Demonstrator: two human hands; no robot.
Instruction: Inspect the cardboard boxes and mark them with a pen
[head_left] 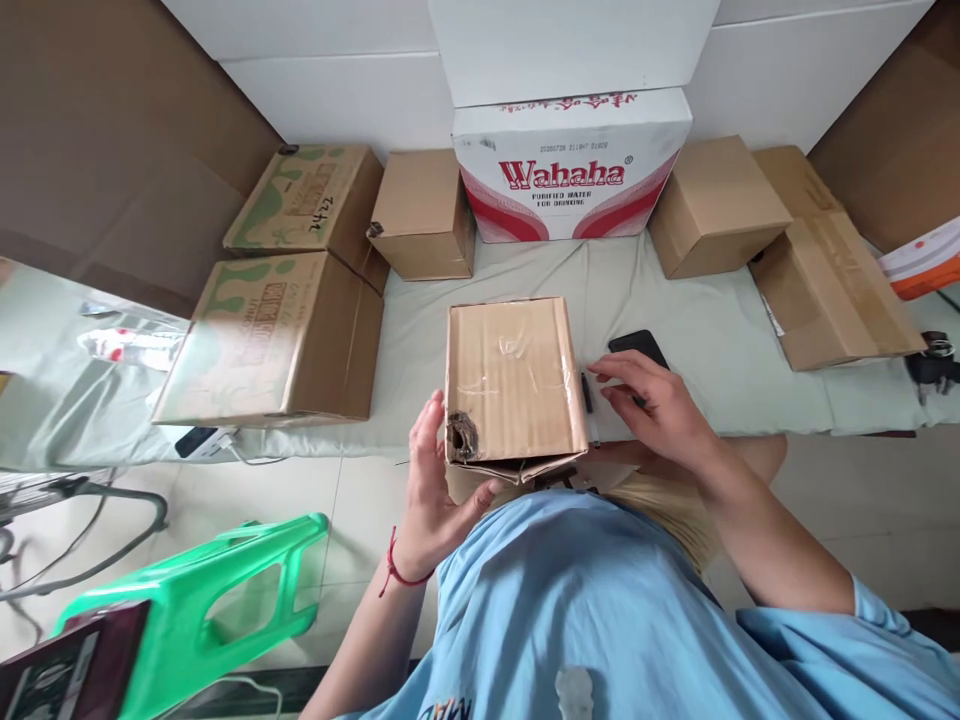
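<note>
A brown cardboard box [517, 375] stands before me near the front edge of the cloth-covered surface. Its top has clear tape and a dark, torn hole [462, 436] at the front left corner. My left hand [442, 490] is around that corner, fingers along the left side and thumb at the front. Some of its contact with the box is hidden. To the right, my right hand [660, 405] hovers apart from the box, fingers slightly bent and spread, holding nothing. Beneath it lie a black phone-like object [637, 345] and a thin dark pen-like object [586, 392].
A white Wahaha carton [570, 190] stands at the back. Small brown boxes [424, 210] flank it. Two printed cartons [255, 340] are on the left, and a taped box [840, 270] is on the right. A green plastic stool [202, 610] stands at lower left.
</note>
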